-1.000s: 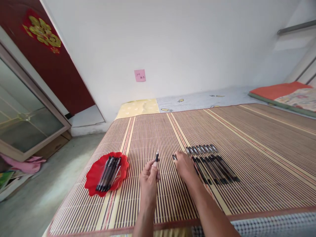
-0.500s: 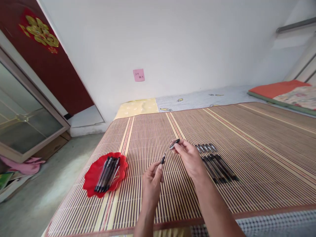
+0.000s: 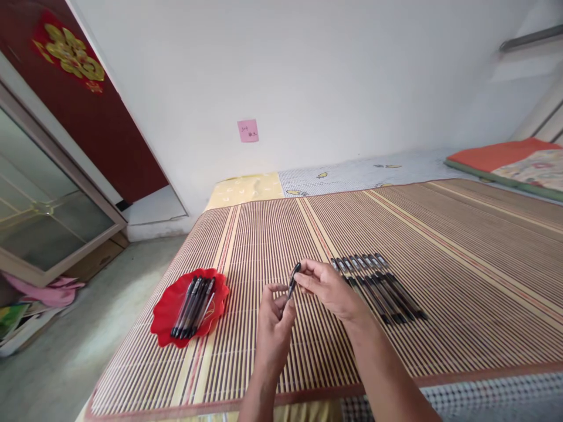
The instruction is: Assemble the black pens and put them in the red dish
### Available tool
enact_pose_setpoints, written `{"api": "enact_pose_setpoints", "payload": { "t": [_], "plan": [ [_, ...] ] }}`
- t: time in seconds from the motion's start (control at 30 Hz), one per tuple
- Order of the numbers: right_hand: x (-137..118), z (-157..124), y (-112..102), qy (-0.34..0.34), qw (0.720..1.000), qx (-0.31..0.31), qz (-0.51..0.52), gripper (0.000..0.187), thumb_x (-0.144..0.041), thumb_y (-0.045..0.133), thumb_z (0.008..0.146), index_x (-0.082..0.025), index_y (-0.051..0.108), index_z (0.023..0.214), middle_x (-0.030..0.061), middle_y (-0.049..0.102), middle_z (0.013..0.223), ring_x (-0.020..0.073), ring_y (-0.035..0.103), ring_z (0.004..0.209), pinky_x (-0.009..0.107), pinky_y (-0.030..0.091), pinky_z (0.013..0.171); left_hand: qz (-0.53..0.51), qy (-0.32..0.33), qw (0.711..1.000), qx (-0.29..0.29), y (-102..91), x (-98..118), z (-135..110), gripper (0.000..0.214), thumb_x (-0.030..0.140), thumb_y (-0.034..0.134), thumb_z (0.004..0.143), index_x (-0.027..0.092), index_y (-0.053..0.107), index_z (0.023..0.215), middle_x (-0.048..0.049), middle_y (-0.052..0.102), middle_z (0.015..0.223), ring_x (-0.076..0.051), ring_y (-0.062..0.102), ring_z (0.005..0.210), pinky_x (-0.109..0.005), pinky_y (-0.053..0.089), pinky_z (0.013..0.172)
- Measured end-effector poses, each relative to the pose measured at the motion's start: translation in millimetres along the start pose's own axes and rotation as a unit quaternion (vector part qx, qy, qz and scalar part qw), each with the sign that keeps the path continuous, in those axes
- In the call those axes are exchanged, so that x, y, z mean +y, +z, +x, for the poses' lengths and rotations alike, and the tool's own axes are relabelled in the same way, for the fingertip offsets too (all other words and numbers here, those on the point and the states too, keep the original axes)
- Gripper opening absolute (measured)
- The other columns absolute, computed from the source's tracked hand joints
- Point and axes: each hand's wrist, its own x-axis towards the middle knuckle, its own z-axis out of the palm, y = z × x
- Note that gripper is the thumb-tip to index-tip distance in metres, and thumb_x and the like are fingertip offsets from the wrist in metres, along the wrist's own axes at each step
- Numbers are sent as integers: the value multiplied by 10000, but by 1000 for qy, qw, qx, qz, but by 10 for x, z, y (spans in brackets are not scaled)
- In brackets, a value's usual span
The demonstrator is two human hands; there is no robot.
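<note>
Looking down on a bed spread with a bamboo mat (image 3: 440,234), I take the red plate (image 3: 160,328) near its left border as my marker. The mat's near edge, a reddish-brown strip, runs close below the plate and under both forearms. Left of the plate the mat ends and the floor drops away.

Far right of the plate lies a row of pens (image 3: 382,287), side by side and touching, all pointing the same way. I judge that keeps them from rolling on the slats. On the plate a smaller bunch of pens (image 3: 193,299) rests inside the raised rim, which holds them together.

Between the plate and the row, both hands hover just above the mat. My left hand (image 3: 273,328) is curled shut around a pen (image 3: 289,292), its body mostly hidden in the fingers. My right hand (image 3: 329,287) pinches a dark cap (image 3: 296,271) at the pen's upper end. The fingertip grips seem meant to keep the two pieces in line. Whether they are joined I cannot tell.

Bare mat lies open between plate and hands, and widely beyond the plate toward the wall.
</note>
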Motion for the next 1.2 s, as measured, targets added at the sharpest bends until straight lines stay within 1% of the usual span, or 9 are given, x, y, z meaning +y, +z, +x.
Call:
{"api": "enact_pose_setpoints", "payload": {
  "t": [0.17,0.37,0.5,0.6,0.63,0.67,0.8,1.0,1.2],
  "plan": [
    [14,-1,36,10,999,24,-39,310,-490,733,857,-207,615,812,-43,549,685,125,495,617,291,399,609,-15,3,1000,24,63,-71,-52,385,551,665,927,235,447,957,103,372,629,-94,312,538,-219,258,533],
    [93,22,63,24,998,47,-28,367,-543,752,813,-201,678,923,4,656,756,148,575,649,305,457,621,32,36,995,83,66,22,-19,324,496,670,920,221,505,964,30,547,718,-133,513,643,-252,408,630],
    [93,29,-116,30,990,125,-60,480,-601,736,791,-193,710,1044,86,737,924,181,636,713,326,492,632,183,81,959,202,-503,192,48,249,421,667,877,189,612,949,-44,643,850,-186,611,775,-299,479,718],
    [95,19,-268,19,983,167,-78,450,-607,717,802,-194,715,983,98,749,930,174,624,675,323,487,616,344,60,871,346,-1149,313,70,287,443,644,859,178,630,968,-57,664,833,-228,647,785,-334,501,729],
    [96,15,-298,13,982,172,-80,436,-604,711,808,-196,715,962,97,750,926,172,620,669,321,486,613,409,26,830,378,-1339,347,73,265,419,607,876,179,629,988,-59,675,854,-236,663,802,-345,508,751],
    [95,11,-315,9,981,174,-81,425,-602,708,809,-198,715,942,94,748,908,170,616,659,320,486,609,434,6,813,387,-1498,376,76,229,370,607,866,173,631,980,-73,682,868,-252,671,811,-364,507,762],
    [94,9,-291,11,981,164,-99,397,-568,698,807,-194,723,935,70,720,816,179,628,660,322,493,616,509,-31,775,372,-1783,407,118,129,315,612,869,192,624,907,-85,698,898,-289,683,873,-392,492,796],
    [116,8,-283,22,981,138,-133,414,-570,655,829,-184,718,965,72,720,829,188,647,682,330,492,633,605,-79,731,305,-1767,304,228,59,255,603,898,200,611,918,-137,716,1060,-347,662,1069,-417,478,838],
    [53,-51,-371,29,982,136,-124,444,-616,672,853,-187,723,952,87,745,886,172,645,688,308,500,629,636,-110,706,291,-1787,266,228,167,333,673,894,197,607,965,-147,727,1069,-350,673,1051,-397,465,780]
  ]
}}
